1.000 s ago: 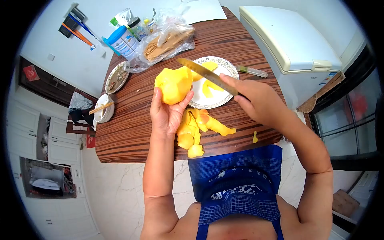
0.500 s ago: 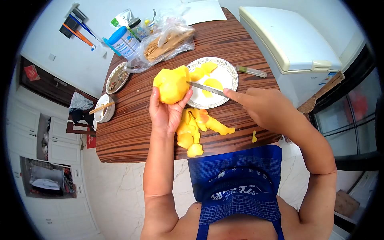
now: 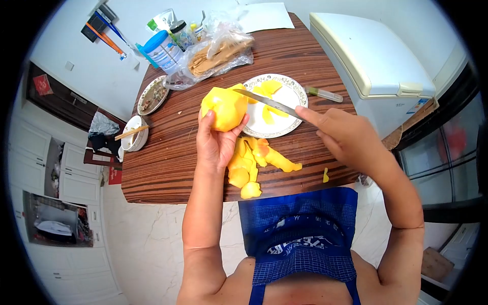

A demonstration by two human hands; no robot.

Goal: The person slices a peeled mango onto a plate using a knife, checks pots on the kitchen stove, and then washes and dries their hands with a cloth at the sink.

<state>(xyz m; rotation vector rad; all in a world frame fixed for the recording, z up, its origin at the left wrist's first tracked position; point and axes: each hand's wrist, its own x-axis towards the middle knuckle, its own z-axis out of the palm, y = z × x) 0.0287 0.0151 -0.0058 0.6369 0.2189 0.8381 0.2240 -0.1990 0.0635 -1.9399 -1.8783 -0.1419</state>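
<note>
Several peelings and a plate lie near the left grip and fruit.

From here I see white cabinets at lower left — pale veined floor beside them — and a white chest freezer upper right.

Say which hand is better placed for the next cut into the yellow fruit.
Probably the right hand: it holds the knife, blade tip at the yellow fruit, which the left hand cups.
</note>
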